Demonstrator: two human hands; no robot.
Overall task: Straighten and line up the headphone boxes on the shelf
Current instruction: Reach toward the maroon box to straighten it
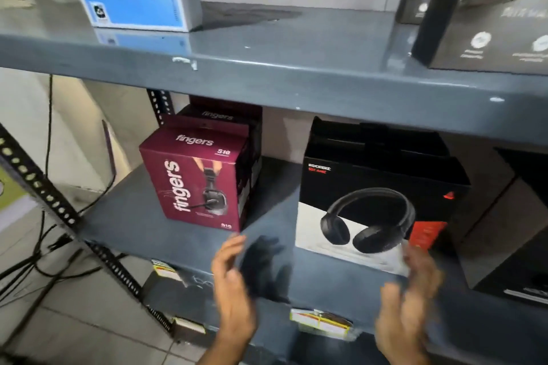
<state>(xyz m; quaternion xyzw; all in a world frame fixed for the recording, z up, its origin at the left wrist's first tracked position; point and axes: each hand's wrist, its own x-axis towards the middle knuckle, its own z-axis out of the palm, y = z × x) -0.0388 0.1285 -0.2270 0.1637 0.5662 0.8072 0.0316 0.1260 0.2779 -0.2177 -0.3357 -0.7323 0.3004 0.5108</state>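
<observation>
1. Left hand: open, fingers spread and raised, empty, in front of the edge of the grey-blue painted metal shelf. Motion-blurred.
2. Right hand: open, palm turned inward, holding nothing. Its fingertips overlap the lower right corner of the black-and-white cardboard headphone box; blur hides whether they touch it.
3. That box stands upright on the shelf, between the two hands and beyond them, closer to the right hand. Its front shows black over-ear headphones and a red patch.
4. The maroon cardboard headset box printed "fingers" stands upright above and beyond the left hand, apart from it and turned at an angle to the shelf edge. At least one more maroon box sits close behind it.
5. A bare strip of shelf separates the maroon and black-and-white boxes.
6. Yellow-and-white price labels hang on the shelf's front edge, between the wrists.
7. Black cables lie on the tiled floor, left of the left hand.
</observation>
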